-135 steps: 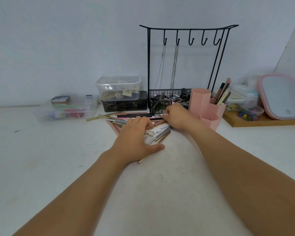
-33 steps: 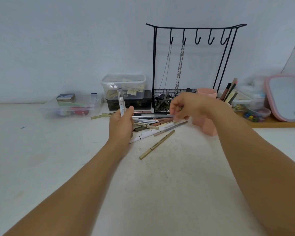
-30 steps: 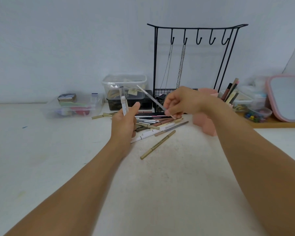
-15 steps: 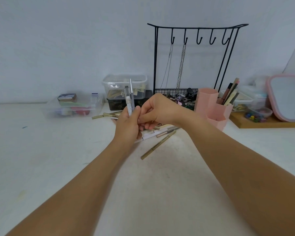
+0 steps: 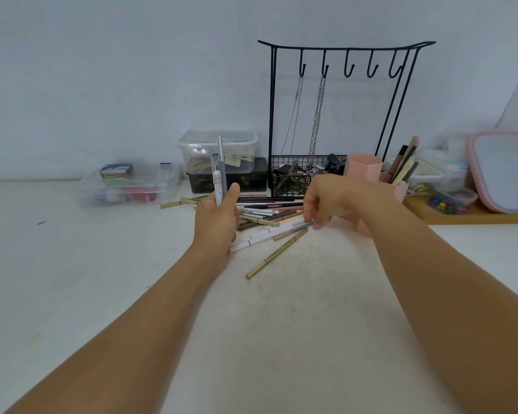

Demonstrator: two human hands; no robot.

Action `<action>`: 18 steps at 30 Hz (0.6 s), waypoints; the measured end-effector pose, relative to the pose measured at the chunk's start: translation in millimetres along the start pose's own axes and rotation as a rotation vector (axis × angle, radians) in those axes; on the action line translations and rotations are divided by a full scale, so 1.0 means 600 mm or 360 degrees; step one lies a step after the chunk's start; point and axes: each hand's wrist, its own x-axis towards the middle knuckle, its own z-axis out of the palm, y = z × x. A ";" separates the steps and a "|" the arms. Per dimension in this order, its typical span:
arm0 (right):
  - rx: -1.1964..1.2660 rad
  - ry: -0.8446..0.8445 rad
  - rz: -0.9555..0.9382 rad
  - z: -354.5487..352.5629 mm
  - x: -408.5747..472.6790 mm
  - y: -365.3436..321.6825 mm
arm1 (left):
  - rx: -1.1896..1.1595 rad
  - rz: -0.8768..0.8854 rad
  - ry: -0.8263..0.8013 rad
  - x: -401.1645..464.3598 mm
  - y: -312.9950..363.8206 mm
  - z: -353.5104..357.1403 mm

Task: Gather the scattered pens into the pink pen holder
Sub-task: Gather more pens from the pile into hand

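Note:
My left hand [image 5: 217, 218] holds two pens [image 5: 219, 171] upright, a white one and a thin grey one, above the pile of scattered pens [image 5: 266, 215] on the white table. My right hand [image 5: 329, 200] reaches down at the right end of the pile and its fingertips pinch a grey pen [image 5: 299, 228] lying there. A tan pen [image 5: 275, 253] lies apart in front of the pile. The pink pen holder [image 5: 363, 168] stands just behind my right hand, partly hidden by the wrist, with several pens [image 5: 404, 164] in its right compartment.
A black wire jewellery stand [image 5: 335, 115] with hanging chains rises behind the pile. Stacked plastic boxes [image 5: 219, 162] and a clear tray [image 5: 129, 186] sit at the back left. A wooden board [image 5: 472, 216] with a pink-rimmed mirror [image 5: 502, 171] and small containers lies at the right.
My right hand passed a thin grey pen to my left hand, which now holds two. The right hand has since dropped back to the pile's right end and taken a grey pen.

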 end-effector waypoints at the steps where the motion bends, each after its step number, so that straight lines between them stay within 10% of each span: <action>1: 0.0002 0.0003 -0.0002 0.003 0.002 -0.001 | -0.0010 -0.0025 -0.0007 -0.001 0.001 0.000; 11: 0.0014 0.0121 -0.0199 -0.022 -0.009 0.001 | -0.0043 -0.0098 0.0015 -0.002 0.004 0.000; 18: 0.1044 -0.0008 -0.0440 -0.020 -0.028 -0.065 | -0.0127 -0.0025 -0.0251 -0.009 0.006 0.003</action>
